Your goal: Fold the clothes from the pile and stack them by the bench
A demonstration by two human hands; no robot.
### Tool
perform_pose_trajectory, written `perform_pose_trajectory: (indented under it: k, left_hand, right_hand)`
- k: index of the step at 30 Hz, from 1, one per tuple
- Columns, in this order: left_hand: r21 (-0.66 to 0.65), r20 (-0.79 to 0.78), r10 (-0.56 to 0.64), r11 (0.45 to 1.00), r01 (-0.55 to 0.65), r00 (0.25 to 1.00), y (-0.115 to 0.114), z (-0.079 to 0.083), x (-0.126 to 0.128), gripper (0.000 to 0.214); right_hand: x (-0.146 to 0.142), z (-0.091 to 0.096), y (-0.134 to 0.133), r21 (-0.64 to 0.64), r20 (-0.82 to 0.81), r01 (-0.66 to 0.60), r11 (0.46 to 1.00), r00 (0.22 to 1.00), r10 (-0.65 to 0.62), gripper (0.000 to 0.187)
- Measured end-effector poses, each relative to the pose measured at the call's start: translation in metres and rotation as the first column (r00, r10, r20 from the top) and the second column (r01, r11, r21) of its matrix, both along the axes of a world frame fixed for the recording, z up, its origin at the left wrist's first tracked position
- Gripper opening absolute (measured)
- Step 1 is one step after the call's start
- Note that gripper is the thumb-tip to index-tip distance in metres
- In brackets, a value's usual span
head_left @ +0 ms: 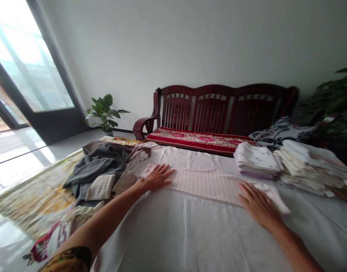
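Observation:
A long pink-and-white striped garment (204,184), which looks like folded pants or a shirt, lies lengthwise across a white sheet (173,230). Flat on its left part rests my left hand (157,176), fingers stretched out. My right hand (257,204) presses on the garment toward its right end, with the fingers extended. Neither hand grips anything. The garment's right end narrows and bends toward me, past my right hand.
To the left is a heap of grey clothes (102,166) with a small cream folded cloth (100,187). Stacks of folded white clothes (257,158) stand at right. Behind are a dark wooden bench (210,109) with a red cover (190,138) and a potted plant (104,113).

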State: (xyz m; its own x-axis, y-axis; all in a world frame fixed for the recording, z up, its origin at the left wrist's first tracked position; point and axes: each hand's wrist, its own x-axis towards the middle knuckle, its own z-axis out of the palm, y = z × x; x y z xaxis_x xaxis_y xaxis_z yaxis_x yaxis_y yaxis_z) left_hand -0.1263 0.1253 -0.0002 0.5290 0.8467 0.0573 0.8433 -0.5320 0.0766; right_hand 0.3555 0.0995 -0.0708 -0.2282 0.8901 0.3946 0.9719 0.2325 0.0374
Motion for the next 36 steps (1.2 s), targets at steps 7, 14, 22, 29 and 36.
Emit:
perform_pose_trajectory:
  k: [7,14,22,29,36]
  left_hand:
    - [-0.027,0.18,0.549,0.832,-0.554,0.816,0.007,0.003,-0.048,0.047]
    - [0.015,0.242,0.665,0.725,-0.688,0.706,0.013,0.007,-0.054,0.029]
    - [0.059,0.423,0.607,0.722,-0.689,0.673,0.011,0.02,-0.041,0.024]
    - [-0.047,0.351,0.653,0.728,-0.683,0.671,0.02,0.01,-0.048,0.024]
    - [-0.056,0.302,0.639,0.753,-0.656,0.708,0.017,0.006,-0.054,0.036]
  right_hand:
    - [0.001,-0.006,0.003,0.056,0.0,-0.011,0.998,1.0,0.011,0.06]
    - [0.004,-0.005,0.006,0.133,-0.017,-0.024,0.991,1.0,0.026,0.057]
    - [0.003,0.0,0.006,0.13,-0.045,-0.036,0.991,0.998,0.042,0.056]
    - [0.002,0.004,0.004,0.136,-0.059,-0.056,0.989,0.996,0.064,0.055]
    - [0.002,0.008,0.002,0.119,-0.039,-0.066,0.991,0.997,0.072,0.055]
